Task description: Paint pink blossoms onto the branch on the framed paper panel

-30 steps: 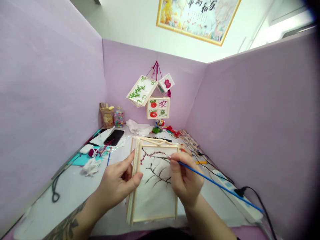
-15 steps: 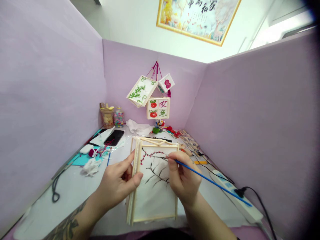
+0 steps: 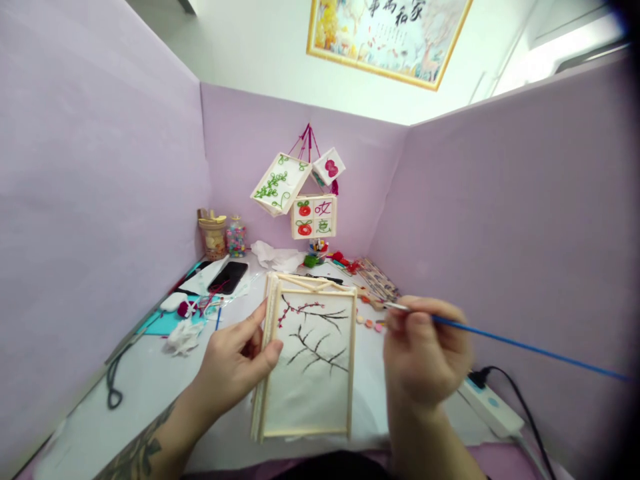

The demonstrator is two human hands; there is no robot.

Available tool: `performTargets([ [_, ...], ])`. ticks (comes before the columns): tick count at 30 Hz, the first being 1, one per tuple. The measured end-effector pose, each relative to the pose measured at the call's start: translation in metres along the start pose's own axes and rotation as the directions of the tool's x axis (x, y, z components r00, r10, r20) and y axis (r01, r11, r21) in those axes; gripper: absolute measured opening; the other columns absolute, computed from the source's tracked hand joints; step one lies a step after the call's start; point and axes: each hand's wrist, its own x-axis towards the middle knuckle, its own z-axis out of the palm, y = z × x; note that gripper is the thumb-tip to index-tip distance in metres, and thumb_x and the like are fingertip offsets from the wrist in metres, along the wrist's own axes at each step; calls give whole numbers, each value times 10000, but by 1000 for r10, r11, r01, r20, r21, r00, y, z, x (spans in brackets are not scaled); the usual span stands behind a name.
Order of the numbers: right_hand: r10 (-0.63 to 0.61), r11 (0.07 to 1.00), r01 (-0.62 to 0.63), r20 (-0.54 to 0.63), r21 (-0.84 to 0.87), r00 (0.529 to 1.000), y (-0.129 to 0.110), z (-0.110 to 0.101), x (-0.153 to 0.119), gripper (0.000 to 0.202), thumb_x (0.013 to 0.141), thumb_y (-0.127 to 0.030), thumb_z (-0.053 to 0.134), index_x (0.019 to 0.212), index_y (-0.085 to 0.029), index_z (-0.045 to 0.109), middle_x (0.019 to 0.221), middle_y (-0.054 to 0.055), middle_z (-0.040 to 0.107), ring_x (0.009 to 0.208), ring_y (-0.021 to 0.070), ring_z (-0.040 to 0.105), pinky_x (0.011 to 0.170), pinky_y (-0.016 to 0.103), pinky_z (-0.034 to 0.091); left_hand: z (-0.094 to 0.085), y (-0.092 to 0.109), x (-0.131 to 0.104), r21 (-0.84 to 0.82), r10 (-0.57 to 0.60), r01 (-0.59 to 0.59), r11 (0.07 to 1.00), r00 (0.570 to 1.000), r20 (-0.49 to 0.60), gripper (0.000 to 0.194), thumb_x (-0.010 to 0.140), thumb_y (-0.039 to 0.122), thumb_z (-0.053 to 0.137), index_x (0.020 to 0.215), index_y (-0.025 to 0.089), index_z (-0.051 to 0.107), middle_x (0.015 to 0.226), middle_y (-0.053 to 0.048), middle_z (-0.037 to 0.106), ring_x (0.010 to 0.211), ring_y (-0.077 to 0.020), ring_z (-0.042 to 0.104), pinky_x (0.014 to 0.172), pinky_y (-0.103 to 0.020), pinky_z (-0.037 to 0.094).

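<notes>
My left hand [image 3: 237, 367] grips the left side of a wooden-framed box [image 3: 307, 400], tilted up on the table, with the thumb on its front edge. Its white panel carries dark painted branches [image 3: 320, 350] and small red blossoms [image 3: 300, 310] along the upper twig. Off to the right of the frame, my right hand [image 3: 427, 353] pinches a blue-handled paintbrush [image 3: 525, 347]. The brush tip points left, apart from the panel, near some small round paint pans [image 3: 369, 324].
A power strip [image 3: 493, 407] with a plugged cord lies at the right. Left are a phone [image 3: 228, 277], crumpled tissue [image 3: 184, 337] and a teal sheet [image 3: 157, 325]. Decorated frames [image 3: 313, 217] hang at the back, near a jar of beads [image 3: 237, 237]. Purple partitions enclose the table.
My right hand has drawn the paintbrush off the panel and moved right, uncovering the branches and the paint pans. My left hand still holds the framed box in nearly the same place.
</notes>
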Motion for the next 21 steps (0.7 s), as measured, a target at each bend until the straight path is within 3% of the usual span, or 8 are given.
performTargets([
  [4, 88, 992, -67, -207, 107, 974, -7, -21, 29, 72, 781, -139, 666, 798, -209, 669, 679, -18, 645, 518, 101, 520, 468, 227, 412, -1, -4, 1, -13, -72, 73, 997, 997, 20, 510, 881, 278, 608, 1357, 98, 636, 528, 104, 428, 442, -69, 423, 425, -161, 376],
  [9, 168, 986, -161, -209, 49, 963, 10, -39, 39, 54, 765, -174, 685, 798, -207, 658, 556, -45, 561, 487, 101, 492, 452, 212, 383, 1, -14, 1, 0, -141, 141, 990, 990, 15, 533, 881, 341, 611, 1368, 125, 635, 545, 94, 442, 464, -80, 434, 444, -182, 376],
  [13, 232, 972, -235, -141, -4, 962, 41, -40, 30, 76, 779, -216, 703, 839, -204, 657, 604, -45, 592, 480, 84, 505, 449, 207, 379, 5, -24, 0, 5, -189, 189, 982, 982, 3, 582, 887, 396, 599, 1404, 128, 604, 561, 87, 440, 480, -93, 431, 467, -200, 386],
  [16, 284, 957, -287, -54, -54, 957, 62, -37, 16, 133, 832, -300, 676, 913, -195, 672, 738, 5, 690, 530, 106, 583, 480, 237, 451, 6, -27, 2, 4, -244, 244, 970, 970, -7, 609, 877, 415, 597, 1407, 117, 600, 562, 85, 420, 487, -101, 422, 480, -209, 388],
  [19, 354, 930, -336, 112, -149, 929, 67, -32, -2, 243, 953, -385, 541, 1027, -190, 664, 875, 71, 753, 676, 168, 699, 528, 273, 516, 5, -24, 5, -4, -287, 287, 958, 958, -4, 630, 868, 413, 589, 1409, 89, 593, 563, 87, 396, 491, -102, 411, 487, -211, 379],
  [21, 324, 925, -250, 254, -286, 911, 59, -30, -14, 260, 995, -372, 474, 1017, -193, 662, 868, 69, 754, 718, 174, 710, 562, 282, 529, 4, -21, 8, -13, -311, 311, 950, 950, 5, 640, 866, 410, 584, 1409, 70, 587, 568, 86, 388, 499, -103, 406, 492, -213, 373],
])
